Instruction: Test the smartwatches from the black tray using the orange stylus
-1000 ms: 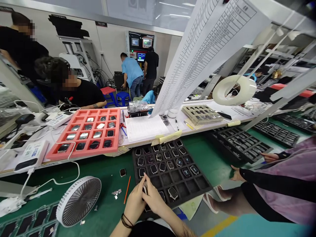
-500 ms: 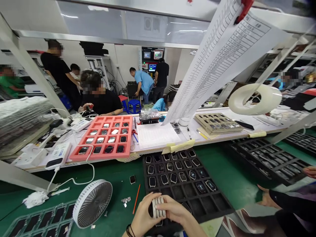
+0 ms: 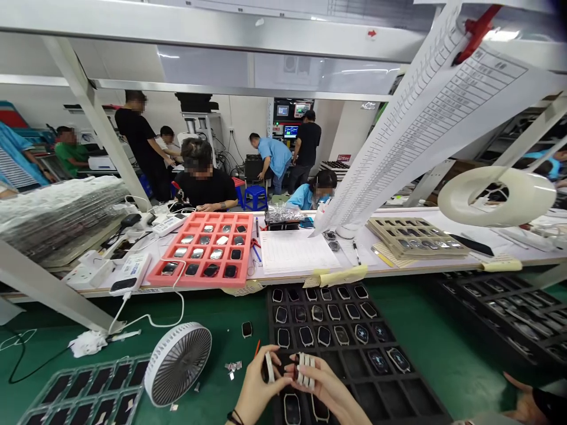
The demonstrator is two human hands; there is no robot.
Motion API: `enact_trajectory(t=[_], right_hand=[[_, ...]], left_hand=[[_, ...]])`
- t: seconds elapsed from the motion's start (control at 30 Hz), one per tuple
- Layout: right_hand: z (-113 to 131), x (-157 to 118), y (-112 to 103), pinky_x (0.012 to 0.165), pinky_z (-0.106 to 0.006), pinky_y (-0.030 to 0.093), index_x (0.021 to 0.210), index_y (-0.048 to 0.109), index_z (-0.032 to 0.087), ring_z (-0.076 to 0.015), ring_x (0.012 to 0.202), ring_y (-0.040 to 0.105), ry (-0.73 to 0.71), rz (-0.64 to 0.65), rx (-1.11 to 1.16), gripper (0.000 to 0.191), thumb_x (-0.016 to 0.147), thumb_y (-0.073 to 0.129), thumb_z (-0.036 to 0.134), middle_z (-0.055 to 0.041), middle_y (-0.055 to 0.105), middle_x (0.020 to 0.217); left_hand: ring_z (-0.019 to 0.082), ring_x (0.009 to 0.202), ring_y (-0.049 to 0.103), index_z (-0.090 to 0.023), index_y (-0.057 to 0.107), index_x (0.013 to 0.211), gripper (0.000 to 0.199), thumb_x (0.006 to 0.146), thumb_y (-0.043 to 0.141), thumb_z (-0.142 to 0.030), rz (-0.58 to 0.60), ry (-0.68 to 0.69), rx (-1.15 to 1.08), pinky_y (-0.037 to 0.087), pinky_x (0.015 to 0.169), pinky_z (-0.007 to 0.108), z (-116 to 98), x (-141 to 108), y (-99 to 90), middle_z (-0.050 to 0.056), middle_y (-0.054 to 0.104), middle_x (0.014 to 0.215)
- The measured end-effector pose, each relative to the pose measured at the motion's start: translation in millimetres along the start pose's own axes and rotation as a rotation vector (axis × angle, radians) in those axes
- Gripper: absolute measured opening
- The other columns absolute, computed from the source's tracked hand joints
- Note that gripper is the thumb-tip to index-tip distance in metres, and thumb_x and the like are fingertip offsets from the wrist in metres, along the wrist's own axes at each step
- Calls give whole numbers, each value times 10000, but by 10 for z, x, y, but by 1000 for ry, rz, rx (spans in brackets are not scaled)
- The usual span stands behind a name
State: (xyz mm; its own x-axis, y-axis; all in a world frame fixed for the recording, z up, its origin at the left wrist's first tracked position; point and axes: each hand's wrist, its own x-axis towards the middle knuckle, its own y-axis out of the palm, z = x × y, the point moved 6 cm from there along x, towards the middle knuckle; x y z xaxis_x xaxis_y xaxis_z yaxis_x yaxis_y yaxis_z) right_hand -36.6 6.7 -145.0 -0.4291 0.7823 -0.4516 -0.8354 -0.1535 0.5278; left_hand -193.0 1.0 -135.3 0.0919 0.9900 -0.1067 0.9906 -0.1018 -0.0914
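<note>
My left hand (image 3: 253, 386) grips a single watch case (image 3: 269, 367) on edge, its dark face turned toward the palm. A small gap to the right, my right hand (image 3: 330, 389) is closed on a stack of several pale-rimmed watch cases (image 3: 306, 370) standing side by side. Both hands hover over the near part of a black foam tray (image 3: 390, 398). Watches fill the tray's far rows, and another watch (image 3: 291, 408) lies in a near pocket below my hands. Between the left hand and the fan is a heap of small silvery scraps (image 3: 233, 367).
A round fan (image 3: 178, 365) stands left of my hands, near a clear tray with dark pieces (image 3: 84, 386). One loose watch (image 3: 247, 329) lies on the green mat. A pink tray (image 3: 155, 276) sits on the raised shelf. At right are more black trays (image 3: 500, 319) and another person's hand (image 3: 519, 396).
One watch case has come away from the stack and is now in my left hand, apart from the right. The view has shifted, and the person at right shows less.
</note>
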Motion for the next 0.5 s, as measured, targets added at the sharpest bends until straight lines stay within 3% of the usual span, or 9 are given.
enact_trajectory(t=[0.1, 0.23, 0.33, 0.5], right_hand=[[14, 15, -130, 949, -481, 451, 914, 712, 165, -328, 941, 679, 16, -34, 18, 410, 590, 840, 380, -152, 741, 903], [-68, 73, -272, 958, -464, 460, 928, 713, 154, -328, 956, 683, 20, -68, 36, 455, 562, 857, 382, -140, 753, 897], [-154, 113, -354, 963, -460, 463, 902, 715, 157, -335, 961, 683, 44, -111, 17, 480, 517, 874, 395, -131, 752, 869], [-207, 102, -436, 936, -458, 490, 810, 731, 182, -349, 944, 683, 73, -181, -11, 439, 459, 886, 395, -137, 748, 849]], left_hand=[[71, 481, 452, -210, 540, 1068, 611, 592, 792, -498, 13, -279, -263, 388, 376, 179, 343, 19, 89, -55, 468, 726], [48, 469, 395, -211, 563, 996, 530, 601, 727, -524, 49, -519, -635, 201, 371, 157, 593, -55, 322, -63, 430, 703], [57, 482, 417, -200, 588, 949, 409, 601, 685, -391, 100, -555, -803, 177, 401, 185, 621, -93, 461, -47, 461, 710], [85, 530, 467, -168, 624, 866, 308, 564, 589, -212, 177, -563, -836, 232, 449, 213, 727, -68, 611, -16, 522, 720]])
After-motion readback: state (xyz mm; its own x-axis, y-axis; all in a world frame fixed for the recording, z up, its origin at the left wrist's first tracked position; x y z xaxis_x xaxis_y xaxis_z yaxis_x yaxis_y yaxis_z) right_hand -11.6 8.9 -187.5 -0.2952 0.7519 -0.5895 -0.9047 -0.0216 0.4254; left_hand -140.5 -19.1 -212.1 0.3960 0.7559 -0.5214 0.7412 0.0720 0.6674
